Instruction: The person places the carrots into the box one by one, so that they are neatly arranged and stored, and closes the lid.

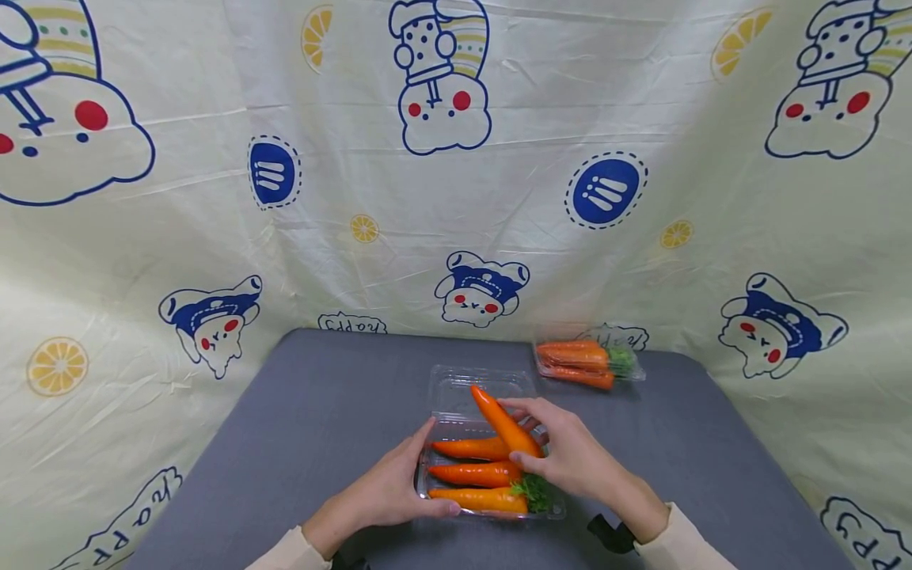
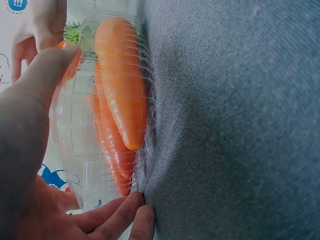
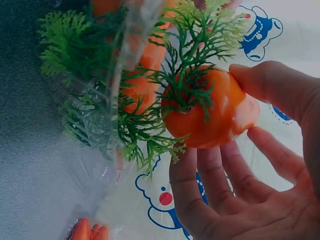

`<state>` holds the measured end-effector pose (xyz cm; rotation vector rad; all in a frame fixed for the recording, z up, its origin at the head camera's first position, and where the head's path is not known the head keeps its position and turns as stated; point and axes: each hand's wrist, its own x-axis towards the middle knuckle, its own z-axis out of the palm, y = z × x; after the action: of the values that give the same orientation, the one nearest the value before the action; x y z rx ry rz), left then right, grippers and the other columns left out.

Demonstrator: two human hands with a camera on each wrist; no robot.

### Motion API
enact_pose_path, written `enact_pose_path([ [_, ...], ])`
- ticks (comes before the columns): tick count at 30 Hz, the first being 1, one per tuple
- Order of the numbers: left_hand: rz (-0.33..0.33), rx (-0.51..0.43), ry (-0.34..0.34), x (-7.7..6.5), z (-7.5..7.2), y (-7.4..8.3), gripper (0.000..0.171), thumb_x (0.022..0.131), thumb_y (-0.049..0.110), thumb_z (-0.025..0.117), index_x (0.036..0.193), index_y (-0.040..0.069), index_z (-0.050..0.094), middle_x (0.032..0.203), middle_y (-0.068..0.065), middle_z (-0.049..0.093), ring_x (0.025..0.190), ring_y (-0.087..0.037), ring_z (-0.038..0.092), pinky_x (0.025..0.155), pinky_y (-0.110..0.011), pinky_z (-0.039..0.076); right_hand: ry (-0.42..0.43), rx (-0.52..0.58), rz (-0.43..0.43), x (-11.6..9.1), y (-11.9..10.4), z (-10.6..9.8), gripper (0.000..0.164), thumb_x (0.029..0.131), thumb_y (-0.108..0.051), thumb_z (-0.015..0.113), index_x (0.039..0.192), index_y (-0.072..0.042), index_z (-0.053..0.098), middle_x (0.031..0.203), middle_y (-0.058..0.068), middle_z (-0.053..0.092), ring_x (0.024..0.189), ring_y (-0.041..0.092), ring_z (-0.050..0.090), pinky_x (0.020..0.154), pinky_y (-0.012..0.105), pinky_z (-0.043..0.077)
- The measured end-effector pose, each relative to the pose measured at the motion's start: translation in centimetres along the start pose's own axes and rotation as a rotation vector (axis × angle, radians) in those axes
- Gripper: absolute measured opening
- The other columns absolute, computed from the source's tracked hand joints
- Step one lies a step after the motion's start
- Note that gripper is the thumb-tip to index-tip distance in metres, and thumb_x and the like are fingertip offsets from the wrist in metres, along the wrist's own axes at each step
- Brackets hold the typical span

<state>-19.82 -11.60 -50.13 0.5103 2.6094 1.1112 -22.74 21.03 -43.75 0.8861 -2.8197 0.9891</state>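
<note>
My right hand [image 1: 577,455] holds an orange carrot [image 1: 495,416] between thumb and fingers, tilted above a clear plastic box [image 1: 550,514]. In the right wrist view, the carrot's thick end [image 3: 225,115] with green leaves faces the camera. Three more carrots lie side by side in the box, the nearest carrot [image 1: 477,499] with leaves [image 1: 530,492] to the right. My left hand [image 1: 392,483] grips the box's left end, thumb on the near rim; its fingers [image 2: 107,217] touch the far corner in the left wrist view. The clear lid [image 1: 452,388] is folded back, away from me.
Another clear package of carrots [image 1: 577,364] sits at the far right of the grey table [image 1: 321,396]. A white patterned cloth [image 1: 321,269] hangs behind the table and along its sides. A small black object [image 1: 610,534] shows beneath my right wrist.
</note>
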Motion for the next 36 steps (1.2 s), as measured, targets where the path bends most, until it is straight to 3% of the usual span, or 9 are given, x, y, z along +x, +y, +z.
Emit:
enact_pose_path([
  [11, 0.016, 0.009, 0.014, -0.03, 0.04, -0.02, 0.135, 0.089, 0.069, 0.094, 0.188, 0.017, 0.019, 0.189, -0.02, 0.039, 0.166, -0.049, 0.051, 0.131, -0.077, 0.046, -0.121, -0.011, -0.072, -0.57, 0.45, 0.05, 0.061, 0.101, -0.021, 0.095, 0.156, -0.027, 0.07, 0.146, -0.006, 0.077, 0.119, 0.011, 0.071, 0.107, 0.047, 0.068],
  [20, 0.014, -0.006, 0.01, -0.02, 0.01, -0.11, 0.136, 0.088, 0.069, 0.094, 0.189, 0.018, 0.017, 0.189, -0.02, 0.038, 0.166, -0.048, 0.051, 0.131, -0.077, 0.045, -0.213, -0.003, -0.025, -0.76, 0.27, 0.45, 0.047, 0.103, -0.03, 0.093, 0.147, -0.032, 0.076, 0.15, -0.003, 0.077, 0.131, 0.025, 0.074, 0.116, 0.064, 0.062],
  [28, 0.02, 0.004, 0.01, -0.05, 0.08, -0.06, 0.136, 0.088, 0.069, 0.094, 0.188, 0.017, 0.018, 0.189, -0.021, 0.039, 0.166, -0.049, 0.052, 0.131, -0.077, 0.045, -0.246, -0.041, -0.037, -0.76, 0.34, 0.76, 0.037, 0.104, -0.033, 0.09, 0.14, -0.036, 0.079, 0.139, -0.013, 0.08, 0.121, 0.012, 0.069, 0.112, 0.051, 0.061],
  [36, 0.015, 0.009, 0.003, 0.04, 0.02, -0.01, 0.135, 0.089, 0.07, 0.093, 0.188, 0.017, 0.018, 0.189, -0.02, 0.039, 0.165, -0.049, 0.052, 0.129, -0.077, 0.047, -0.251, -0.035, -0.05, -0.67, 0.27, 0.84, 0.034, 0.107, -0.034, 0.088, 0.14, -0.032, 0.081, 0.138, -0.013, 0.081, 0.121, 0.011, 0.07, 0.112, 0.049, 0.063],
])
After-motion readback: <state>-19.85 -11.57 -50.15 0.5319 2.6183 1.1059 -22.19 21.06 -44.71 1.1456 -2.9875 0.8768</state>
